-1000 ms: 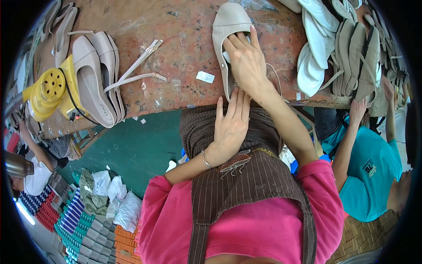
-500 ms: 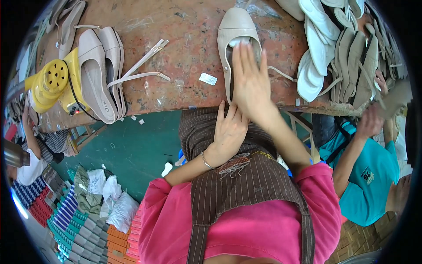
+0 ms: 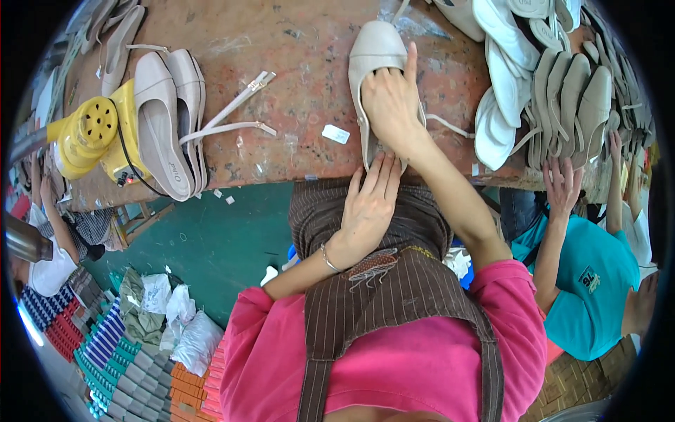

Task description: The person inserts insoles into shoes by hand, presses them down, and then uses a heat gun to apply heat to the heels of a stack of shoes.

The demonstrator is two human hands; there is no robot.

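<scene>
A beige closed-toe shoe (image 3: 381, 41) lies toe-away on the table in front of me. My right hand (image 3: 394, 105) reaches down into its opening. Several fingers go under the toe cap, their tips hidden, while one stretches straight along the right rim. At the heel, by the table's edge, my left hand (image 3: 371, 200) lies with its fingers long and flat, the tips touching the shoe's back end. A thin beige strap (image 3: 448, 126) trails off to the shoe's right. Whatever lies inside the shoe is covered by my right hand.
Finished-looking beige shoes (image 3: 160, 126) stand at left beside a yellow machine (image 3: 88, 133). White insoles (image 3: 496, 130) and rows of taupe shoes (image 3: 573, 98) crowd the right. A small white label (image 3: 335, 133) lies mid-table. A co-worker in a teal shirt (image 3: 583, 281) stands at right.
My right fingers have pushed forward and bent in under the toe cap, where a white piece showed before. My left hand has come up to the heel. The co-worker's hand has shifted.
</scene>
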